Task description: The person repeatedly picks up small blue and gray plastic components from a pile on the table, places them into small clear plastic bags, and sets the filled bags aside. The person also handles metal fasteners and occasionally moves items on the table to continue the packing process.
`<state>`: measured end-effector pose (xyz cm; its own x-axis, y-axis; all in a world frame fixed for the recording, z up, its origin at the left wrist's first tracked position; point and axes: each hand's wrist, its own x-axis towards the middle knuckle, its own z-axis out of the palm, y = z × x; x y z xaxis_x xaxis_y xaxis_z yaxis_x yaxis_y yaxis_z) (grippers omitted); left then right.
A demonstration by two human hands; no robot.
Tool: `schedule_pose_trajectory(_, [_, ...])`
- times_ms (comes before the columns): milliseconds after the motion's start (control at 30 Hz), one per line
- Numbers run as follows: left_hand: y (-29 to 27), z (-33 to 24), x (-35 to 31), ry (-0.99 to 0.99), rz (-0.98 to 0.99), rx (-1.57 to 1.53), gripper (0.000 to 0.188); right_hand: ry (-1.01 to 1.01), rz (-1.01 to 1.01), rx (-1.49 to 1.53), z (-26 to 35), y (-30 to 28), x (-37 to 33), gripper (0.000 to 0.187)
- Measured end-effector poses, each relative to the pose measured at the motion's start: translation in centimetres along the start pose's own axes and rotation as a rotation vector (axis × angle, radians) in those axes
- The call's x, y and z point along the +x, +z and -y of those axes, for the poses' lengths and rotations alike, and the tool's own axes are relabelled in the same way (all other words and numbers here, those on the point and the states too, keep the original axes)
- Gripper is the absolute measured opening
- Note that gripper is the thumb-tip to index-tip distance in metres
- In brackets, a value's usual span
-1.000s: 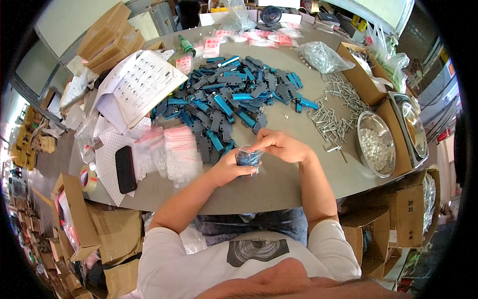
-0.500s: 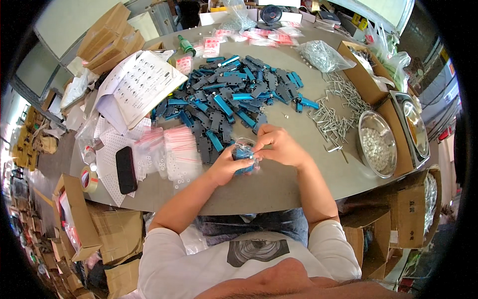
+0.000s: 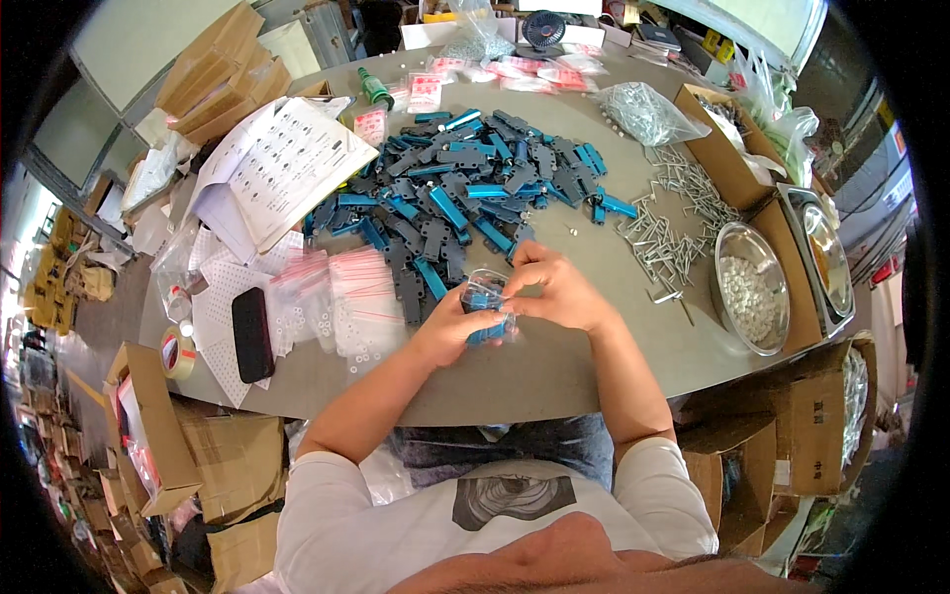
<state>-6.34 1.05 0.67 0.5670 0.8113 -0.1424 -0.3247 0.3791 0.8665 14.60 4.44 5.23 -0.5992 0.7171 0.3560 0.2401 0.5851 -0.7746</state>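
A small see-through plastic bag (image 3: 484, 295) with blue and dark pieces inside is held over the near middle of the table. My left hand (image 3: 445, 332) is closed around its left side, thumb across the front. At the bag's upper right edge, the fingers of my right hand (image 3: 556, 293) are pinched together on the plastic. Just beyond both hands spreads a heap of blue and dark grey hinge-like plastic parts (image 3: 450, 208). Left of my left hand lie flat zip bags with red stripes (image 3: 361, 287), several holding small white rings.
Loose metal screws or pins (image 3: 663, 238) lie on the right, beside a steel bowl (image 3: 725, 322) of white pieces. To the left are a black phone (image 3: 251, 335), tape roll (image 3: 178, 354) and printed sheets (image 3: 297, 168). A green bottle (image 3: 373, 87) and small fan (image 3: 541, 32) stand farther back.
The view has shifted very slightly. Both hands keep their hold on the bag in nearly the same place, with only a small change in how its plastic lies.
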Motion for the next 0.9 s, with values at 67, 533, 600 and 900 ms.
schedule_pose_trajectory(67, [-0.1, 0.0, -0.1, -0.019, 0.006, 0.014, 0.048, 0.079, -0.014, 0.047, 0.3, -0.2, 0.1, 0.027])
schedule_pose_trajectory(533, [0.0, 0.0, 0.1, -0.018, -0.002, 0.114, 0.054, 0.461, -0.460, -0.325, -2.8, -4.6, -3.0, 0.027])
schedule_pose_trajectory(600, [0.1, -0.1, 0.1, -0.022, 0.008, 0.114, 0.054, 0.672, -0.545, -0.613, -2.7, -6.4, -6.0, 0.025])
schedule_pose_trajectory(900, [0.9, 0.6, 0.1, -0.044, 0.055, 0.100, 0.053, 0.646, -0.271, -1.121, -3.3, -7.2, -15.6, 0.024])
